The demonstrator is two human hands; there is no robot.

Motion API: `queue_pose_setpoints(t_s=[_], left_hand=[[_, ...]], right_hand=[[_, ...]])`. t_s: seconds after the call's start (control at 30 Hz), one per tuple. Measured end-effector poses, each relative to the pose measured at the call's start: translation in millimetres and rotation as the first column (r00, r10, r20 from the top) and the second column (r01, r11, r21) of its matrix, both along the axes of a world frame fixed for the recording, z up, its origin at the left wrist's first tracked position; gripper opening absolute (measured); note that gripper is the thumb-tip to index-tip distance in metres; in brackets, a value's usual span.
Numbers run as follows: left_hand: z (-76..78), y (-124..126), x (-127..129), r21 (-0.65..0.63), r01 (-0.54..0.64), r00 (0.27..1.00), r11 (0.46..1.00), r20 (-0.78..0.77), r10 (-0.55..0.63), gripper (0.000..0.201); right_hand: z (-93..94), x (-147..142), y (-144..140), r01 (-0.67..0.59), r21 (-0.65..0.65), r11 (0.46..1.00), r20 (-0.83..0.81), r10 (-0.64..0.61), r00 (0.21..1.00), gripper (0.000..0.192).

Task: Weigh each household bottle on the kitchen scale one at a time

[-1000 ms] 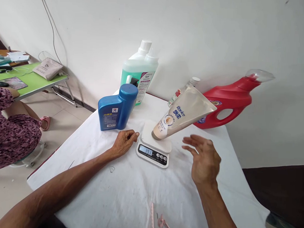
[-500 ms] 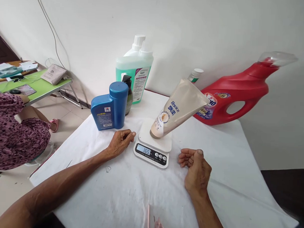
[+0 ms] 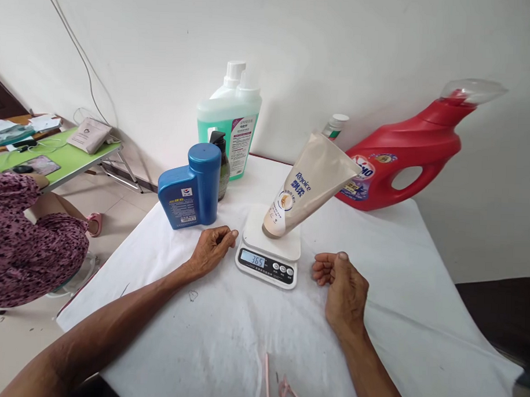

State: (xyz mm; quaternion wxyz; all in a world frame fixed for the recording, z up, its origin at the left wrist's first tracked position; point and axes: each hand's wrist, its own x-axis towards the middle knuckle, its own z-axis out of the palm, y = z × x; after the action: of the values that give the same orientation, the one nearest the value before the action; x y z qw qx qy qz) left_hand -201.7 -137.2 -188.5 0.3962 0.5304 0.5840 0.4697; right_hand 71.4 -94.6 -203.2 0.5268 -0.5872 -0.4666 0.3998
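A beige squeeze tube point(image 3: 306, 185) stands cap-down on a small white kitchen scale point(image 3: 269, 253) whose display reads 365. My left hand point(image 3: 211, 249) rests on the white tablecloth just left of the scale, fingers curled, holding nothing. My right hand point(image 3: 342, 285) lies on the cloth just right of the scale, fingers loosely curled into a fist, empty. Neither hand touches the tube.
Behind the scale stand a blue bottle point(image 3: 191, 187), a dark pump bottle point(image 3: 223, 162), a green liquid jug point(image 3: 230, 125), a small white-capped bottle point(image 3: 335, 125) and a red detergent jug point(image 3: 405, 154). Pink clips point(image 3: 284, 387) lie near the front edge. A seated person point(image 3: 24, 236) and a green table point(image 3: 53, 150) are at left.
My right hand dropped from open in the air to resting curled on the cloth. The scale reading went from 391 to 365. My left hand stayed put.
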Motion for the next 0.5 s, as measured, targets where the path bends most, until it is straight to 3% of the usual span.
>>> queue_pose_setpoints(t_s=[0.5], left_hand=[[-2.6, 0.2, -2.0, 0.017, -0.001, 1.000, 1.000, 0.011, 0.001, 0.054]], right_hand=[[-2.4, 0.6, -0.3, -0.019, 0.022, 1.000, -0.018, 0.019, 1.000, 0.073]])
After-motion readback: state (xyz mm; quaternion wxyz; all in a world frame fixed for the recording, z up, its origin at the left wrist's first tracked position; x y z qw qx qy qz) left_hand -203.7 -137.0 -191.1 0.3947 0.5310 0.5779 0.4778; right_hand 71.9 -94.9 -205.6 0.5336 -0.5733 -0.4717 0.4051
